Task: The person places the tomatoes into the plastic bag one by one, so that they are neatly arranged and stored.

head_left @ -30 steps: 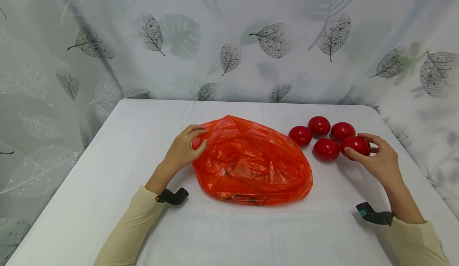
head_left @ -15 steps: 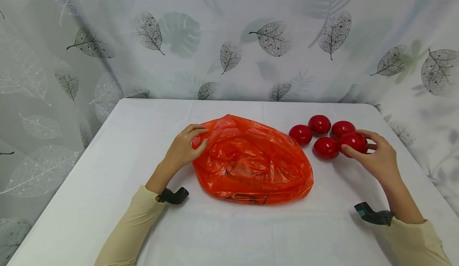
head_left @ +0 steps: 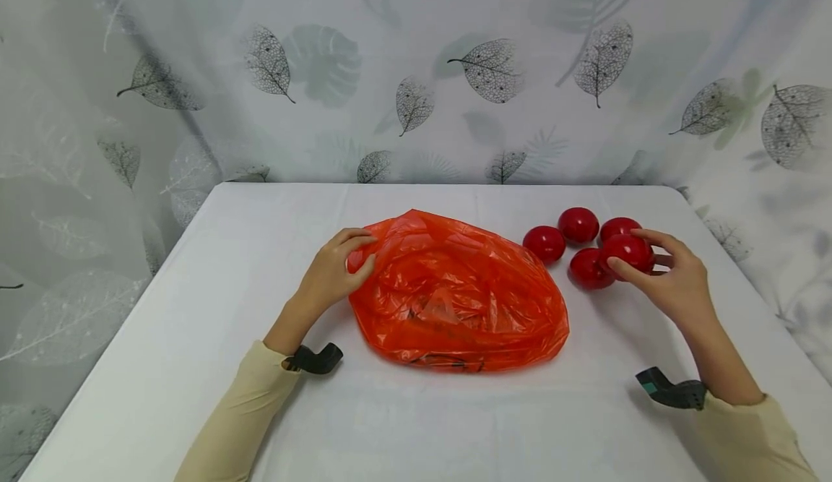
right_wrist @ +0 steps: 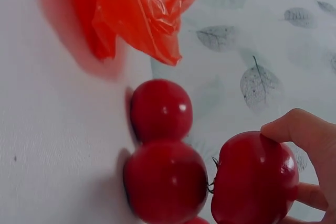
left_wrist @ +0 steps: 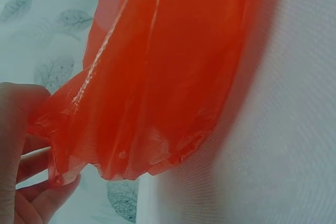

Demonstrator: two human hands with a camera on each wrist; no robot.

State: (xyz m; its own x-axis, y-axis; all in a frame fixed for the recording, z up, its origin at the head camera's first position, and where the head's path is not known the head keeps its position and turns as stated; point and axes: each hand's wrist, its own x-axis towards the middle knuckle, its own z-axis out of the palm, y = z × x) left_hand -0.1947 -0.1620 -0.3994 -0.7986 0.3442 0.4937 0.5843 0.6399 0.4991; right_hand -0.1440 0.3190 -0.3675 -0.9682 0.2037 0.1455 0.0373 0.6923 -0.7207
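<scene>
My left hand point(head_left: 333, 267) grips the left edge of an orange-red plastic bag point(head_left: 455, 301), whose wide mouth faces me. In the left wrist view the thin bag point(left_wrist: 163, 77) gathers between thumb and fingers. My right hand point(head_left: 679, 283) holds a shiny red tomato point(head_left: 627, 252) between thumb and fingers. That tomato point(right_wrist: 254, 179) is raised off the table in the right wrist view, its small green stem turned toward the others. Behind and beside it rest more tomatoes: one at the front point(head_left: 588, 269), one nearest the bag point(head_left: 544, 244), and two at the back point(head_left: 578, 225).
A white-covered table point(head_left: 416, 424) lies under everything. Past its far edge hangs a pale curtain point(head_left: 455, 128) printed with leaves. Each wrist bears a black camera mount, the left one point(head_left: 315, 359) near the bag's front left.
My right hand has lifted the tomato and moved it left and slightly away from me, so it now overlaps the neighbouring tomatoes. My left hand and the bag have stayed put.
</scene>
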